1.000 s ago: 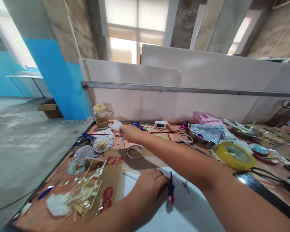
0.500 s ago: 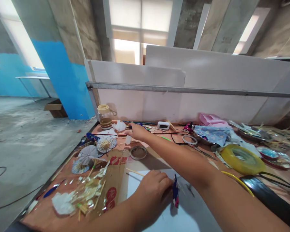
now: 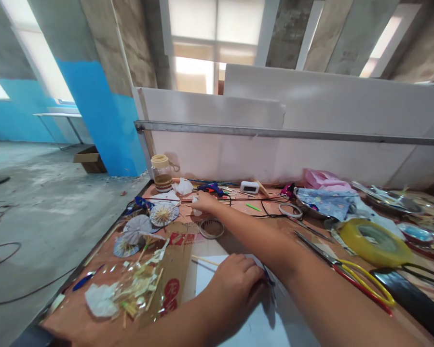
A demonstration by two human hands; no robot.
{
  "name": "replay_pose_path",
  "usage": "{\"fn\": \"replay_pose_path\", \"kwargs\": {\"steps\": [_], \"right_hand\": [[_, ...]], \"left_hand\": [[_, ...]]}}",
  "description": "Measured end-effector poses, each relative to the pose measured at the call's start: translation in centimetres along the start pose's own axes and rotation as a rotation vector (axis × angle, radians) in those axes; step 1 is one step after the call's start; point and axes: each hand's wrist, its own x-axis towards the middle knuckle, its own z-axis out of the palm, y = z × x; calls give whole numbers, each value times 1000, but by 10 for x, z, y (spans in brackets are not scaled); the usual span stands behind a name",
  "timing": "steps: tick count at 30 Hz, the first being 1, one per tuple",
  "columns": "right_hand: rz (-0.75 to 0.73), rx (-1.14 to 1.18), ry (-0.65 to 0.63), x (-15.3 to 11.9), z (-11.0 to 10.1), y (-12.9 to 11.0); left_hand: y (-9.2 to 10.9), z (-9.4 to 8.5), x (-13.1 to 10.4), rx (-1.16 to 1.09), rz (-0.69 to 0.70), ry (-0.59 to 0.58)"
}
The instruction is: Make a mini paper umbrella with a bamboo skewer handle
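My left hand [image 3: 237, 282] rests over the white paper [image 3: 251, 327], fingers curled round a thin wooden stick [image 3: 204, 260]. On the far side of that hand a small dark blue patterned piece [image 3: 268, 275] sticks out, partly hidden by the fingers. My right hand [image 3: 204, 201] reaches across to the back of the table. Its fingers look closed on a small whitish object [image 3: 196, 208], though the fingertips are small and blurred. Just behind it lies a blue glue gun [image 3: 211, 189]. A roll of tape [image 3: 211, 228] lies nearer, on the cardboard [image 3: 177, 260].
Small pleated paper umbrellas [image 3: 164, 213] and scraps [image 3: 135, 289] lie on the left. A lidded jar [image 3: 162, 174] stands at the back corner. Scissors [image 3: 347, 272], a yellow tape roll [image 3: 374, 242] and a cloth-covered bowl [image 3: 323, 202] are on the right.
My right hand has drawn slightly back from the glue gun, which now shows more fully, down to the whitish object. The blue piece at my left hand has turned. The view has shifted left.
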Motion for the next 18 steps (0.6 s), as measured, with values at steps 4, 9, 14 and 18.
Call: {"fn": "replay_pose_path", "kwargs": {"steps": [4, 9, 14, 18], "right_hand": [[-28, 49, -76, -6, -2, 2], [-116, 65, -105, -19, 0, 2], [-197, 79, -35, -19, 1, -6], [-206, 140, 0, -17, 3, -9]], "left_hand": [[0, 0, 0, 6, -5, -3], [1, -1, 0, -12, -1, 2], [2, -2, 0, -28, -13, -7], [1, 0, -1, -29, -11, 16]]}}
